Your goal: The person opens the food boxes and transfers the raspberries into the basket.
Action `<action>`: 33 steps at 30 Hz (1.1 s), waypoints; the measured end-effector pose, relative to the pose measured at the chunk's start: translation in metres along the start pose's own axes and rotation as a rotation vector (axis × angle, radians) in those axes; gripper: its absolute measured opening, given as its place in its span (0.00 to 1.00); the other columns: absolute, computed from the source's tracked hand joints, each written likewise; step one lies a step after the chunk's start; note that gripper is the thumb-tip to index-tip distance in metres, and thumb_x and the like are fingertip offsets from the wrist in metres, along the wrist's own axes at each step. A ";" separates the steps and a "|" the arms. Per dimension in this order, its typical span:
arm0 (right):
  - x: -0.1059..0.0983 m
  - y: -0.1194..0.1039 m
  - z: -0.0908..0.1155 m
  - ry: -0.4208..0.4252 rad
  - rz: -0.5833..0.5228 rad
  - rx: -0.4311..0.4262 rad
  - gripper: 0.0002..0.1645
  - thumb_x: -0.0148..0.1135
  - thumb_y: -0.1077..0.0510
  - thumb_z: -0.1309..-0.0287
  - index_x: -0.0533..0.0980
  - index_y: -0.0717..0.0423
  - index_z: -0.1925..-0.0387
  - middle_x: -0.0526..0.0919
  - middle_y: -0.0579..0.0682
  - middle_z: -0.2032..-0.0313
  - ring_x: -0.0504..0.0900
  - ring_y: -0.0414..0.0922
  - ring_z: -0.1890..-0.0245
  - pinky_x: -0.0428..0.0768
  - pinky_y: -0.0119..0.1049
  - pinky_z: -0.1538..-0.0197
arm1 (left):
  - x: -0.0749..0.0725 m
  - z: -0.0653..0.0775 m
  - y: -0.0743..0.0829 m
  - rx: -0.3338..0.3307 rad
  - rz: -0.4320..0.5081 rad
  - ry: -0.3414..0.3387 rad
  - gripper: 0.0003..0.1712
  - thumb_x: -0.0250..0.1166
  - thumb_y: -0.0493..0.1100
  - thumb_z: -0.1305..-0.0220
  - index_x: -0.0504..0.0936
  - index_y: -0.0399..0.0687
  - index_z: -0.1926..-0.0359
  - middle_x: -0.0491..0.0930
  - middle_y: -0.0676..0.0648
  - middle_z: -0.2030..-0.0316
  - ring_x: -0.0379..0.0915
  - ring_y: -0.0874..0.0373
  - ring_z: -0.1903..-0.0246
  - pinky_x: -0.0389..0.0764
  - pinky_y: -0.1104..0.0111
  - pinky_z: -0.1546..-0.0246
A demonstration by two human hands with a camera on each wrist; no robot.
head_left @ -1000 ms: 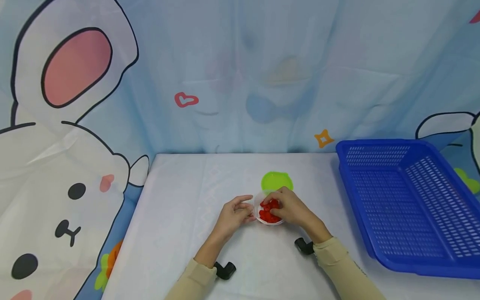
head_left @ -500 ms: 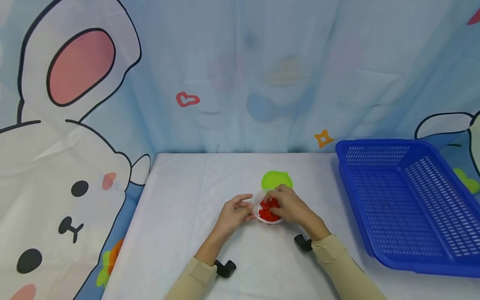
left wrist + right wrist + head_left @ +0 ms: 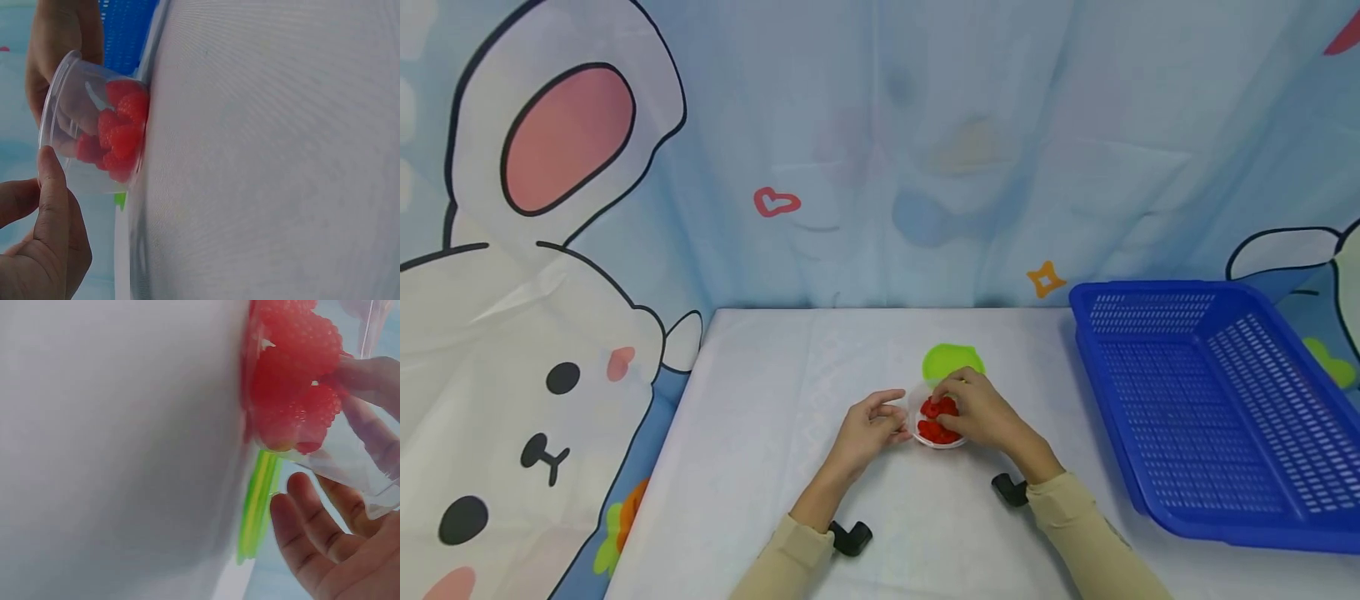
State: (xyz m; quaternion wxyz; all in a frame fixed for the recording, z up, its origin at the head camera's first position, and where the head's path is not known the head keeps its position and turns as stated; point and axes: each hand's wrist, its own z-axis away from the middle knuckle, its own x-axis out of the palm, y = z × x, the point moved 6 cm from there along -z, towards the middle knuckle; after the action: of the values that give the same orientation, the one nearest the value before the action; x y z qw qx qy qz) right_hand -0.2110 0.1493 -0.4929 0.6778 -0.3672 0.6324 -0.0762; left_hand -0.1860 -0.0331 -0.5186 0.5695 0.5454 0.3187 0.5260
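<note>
A clear plastic cup (image 3: 81,181) with several raspberries (image 3: 125,139) at its bottom stands upright on the white-covered table. On the cup's left side, my left hand (image 3: 867,433) holds the rim with thumb and fingertips; its index finger sticks out past the rim in the head view. My right hand (image 3: 988,412) reaches into the cup from the right. Its thumb and index finger pinch a raspberry among the others, while the remaining fingers (image 3: 303,547) are spread outside the wall. Just behind the cup lies a bright green round lid (image 3: 952,360), partly covered by the right hand.
A big blue mesh basket (image 3: 1187,425) stands at the right of the table (image 3: 775,392). Small black wrist mounts (image 3: 850,540) show below the cuffs. At the back hangs a light blue curtain (image 3: 865,150) printed with cartoon rabbits.
The right fingertips have shifted slightly inside the cup, and a wider gap shows between the upper and lower raspberries. The left hand has stayed in place.
</note>
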 end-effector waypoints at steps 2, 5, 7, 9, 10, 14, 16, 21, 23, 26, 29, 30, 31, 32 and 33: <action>0.000 0.003 0.002 0.030 -0.075 -0.012 0.11 0.73 0.63 0.46 0.81 0.49 0.62 0.75 0.53 0.53 0.72 0.52 0.51 0.81 0.48 0.51 | 0.000 0.000 -0.001 -0.002 0.003 0.000 0.24 0.63 0.30 0.31 0.73 0.32 0.35 0.77 0.38 0.58 0.79 0.57 0.64 0.87 0.61 0.56; -0.002 0.007 0.006 0.083 -0.177 -0.036 0.12 0.75 0.64 0.47 0.81 0.51 0.62 0.76 0.53 0.54 0.72 0.52 0.51 0.79 0.50 0.51 | -0.001 0.000 -0.001 -0.004 0.002 0.006 0.24 0.63 0.29 0.32 0.73 0.32 0.36 0.76 0.39 0.59 0.79 0.56 0.65 0.87 0.60 0.56; -0.004 0.009 0.008 0.117 -0.222 -0.045 0.13 0.75 0.65 0.47 0.81 0.52 0.62 0.76 0.53 0.53 0.72 0.52 0.50 0.79 0.50 0.50 | -0.002 0.000 0.000 -0.005 0.000 0.012 0.24 0.62 0.28 0.32 0.73 0.31 0.36 0.77 0.40 0.59 0.79 0.57 0.65 0.87 0.61 0.56; -0.008 0.010 0.011 0.141 -0.262 -0.034 0.13 0.76 0.64 0.47 0.81 0.52 0.61 0.76 0.53 0.52 0.71 0.51 0.49 0.78 0.49 0.51 | -0.002 0.001 0.000 -0.008 -0.006 0.017 0.24 0.62 0.28 0.32 0.73 0.31 0.36 0.77 0.40 0.59 0.79 0.57 0.65 0.87 0.61 0.56; -0.010 0.010 0.013 0.153 -0.280 -0.025 0.13 0.75 0.64 0.47 0.81 0.51 0.60 0.75 0.53 0.51 0.71 0.51 0.49 0.78 0.49 0.52 | -0.003 0.001 0.000 -0.009 -0.008 0.018 0.24 0.62 0.28 0.32 0.73 0.31 0.36 0.77 0.40 0.59 0.79 0.57 0.65 0.87 0.60 0.56; -0.019 0.010 0.019 0.176 -0.339 0.011 0.12 0.73 0.63 0.43 0.81 0.51 0.58 0.75 0.52 0.52 0.70 0.52 0.49 0.79 0.48 0.53 | -0.003 0.000 -0.001 -0.015 -0.021 0.021 0.24 0.62 0.28 0.31 0.72 0.31 0.35 0.76 0.40 0.60 0.79 0.57 0.65 0.87 0.60 0.56; -0.023 0.009 0.022 0.185 -0.357 0.022 0.12 0.72 0.63 0.42 0.81 0.52 0.57 0.75 0.52 0.52 0.71 0.53 0.51 0.80 0.49 0.52 | -0.003 0.000 -0.001 -0.013 -0.021 0.020 0.24 0.62 0.28 0.31 0.72 0.31 0.35 0.76 0.41 0.60 0.79 0.57 0.65 0.87 0.60 0.56; -0.037 0.001 0.031 0.202 -0.359 0.051 0.13 0.72 0.60 0.40 0.80 0.55 0.54 0.75 0.56 0.52 0.73 0.53 0.54 0.80 0.49 0.51 | -0.002 -0.001 0.000 -0.014 -0.015 0.019 0.24 0.62 0.29 0.31 0.73 0.32 0.35 0.77 0.40 0.59 0.79 0.56 0.65 0.87 0.61 0.56; -0.043 -0.003 0.035 0.217 -0.345 0.049 0.14 0.72 0.60 0.40 0.80 0.55 0.54 0.75 0.56 0.53 0.73 0.53 0.54 0.80 0.48 0.52 | -0.001 -0.001 0.000 -0.017 -0.013 0.020 0.24 0.62 0.29 0.31 0.73 0.33 0.35 0.77 0.40 0.59 0.79 0.56 0.65 0.87 0.61 0.56; -0.054 -0.011 0.041 0.249 -0.324 0.034 0.13 0.73 0.61 0.41 0.81 0.55 0.55 0.76 0.53 0.54 0.73 0.52 0.54 0.80 0.47 0.53 | -0.001 0.000 0.000 -0.017 -0.016 0.018 0.24 0.62 0.29 0.31 0.73 0.33 0.35 0.77 0.40 0.59 0.79 0.56 0.65 0.87 0.61 0.57; -0.067 -0.019 0.048 0.277 -0.298 0.022 0.13 0.72 0.62 0.41 0.81 0.55 0.55 0.77 0.52 0.55 0.74 0.50 0.54 0.81 0.48 0.54 | 0.000 0.000 0.001 -0.011 -0.021 0.016 0.24 0.62 0.29 0.31 0.73 0.32 0.36 0.77 0.40 0.59 0.79 0.56 0.65 0.87 0.62 0.58; -0.071 -0.022 0.051 0.285 -0.284 0.024 0.13 0.72 0.63 0.41 0.81 0.54 0.55 0.77 0.52 0.55 0.74 0.49 0.54 0.81 0.48 0.54 | 0.000 0.001 0.001 -0.009 -0.022 0.014 0.24 0.62 0.29 0.31 0.73 0.32 0.35 0.77 0.40 0.59 0.79 0.56 0.65 0.87 0.62 0.58; -0.077 -0.024 0.054 0.293 -0.271 0.027 0.13 0.72 0.63 0.41 0.81 0.54 0.55 0.77 0.52 0.55 0.73 0.48 0.54 0.81 0.47 0.54 | 0.001 0.001 0.001 -0.011 -0.019 0.014 0.24 0.62 0.29 0.31 0.73 0.32 0.35 0.77 0.40 0.59 0.79 0.56 0.65 0.87 0.62 0.57; -0.083 -0.027 0.057 0.299 -0.255 0.032 0.13 0.72 0.63 0.41 0.80 0.55 0.55 0.77 0.52 0.55 0.73 0.48 0.54 0.81 0.47 0.55 | 0.001 0.001 0.001 -0.011 -0.018 0.012 0.24 0.62 0.29 0.31 0.73 0.32 0.36 0.77 0.40 0.59 0.79 0.57 0.65 0.87 0.62 0.57; -0.089 -0.031 0.061 0.308 -0.236 0.034 0.13 0.71 0.63 0.41 0.80 0.55 0.55 0.77 0.52 0.55 0.73 0.49 0.54 0.81 0.46 0.55 | 0.002 0.001 0.001 -0.011 -0.017 0.011 0.24 0.62 0.29 0.31 0.73 0.32 0.36 0.77 0.40 0.59 0.79 0.57 0.65 0.87 0.62 0.57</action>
State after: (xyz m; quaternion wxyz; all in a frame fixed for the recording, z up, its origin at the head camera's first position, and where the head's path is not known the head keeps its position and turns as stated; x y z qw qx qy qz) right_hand -0.1606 0.2022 -0.4077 0.5655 -0.4112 0.6798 -0.2212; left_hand -0.1850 -0.0320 -0.5171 0.5751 0.5367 0.3235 0.5259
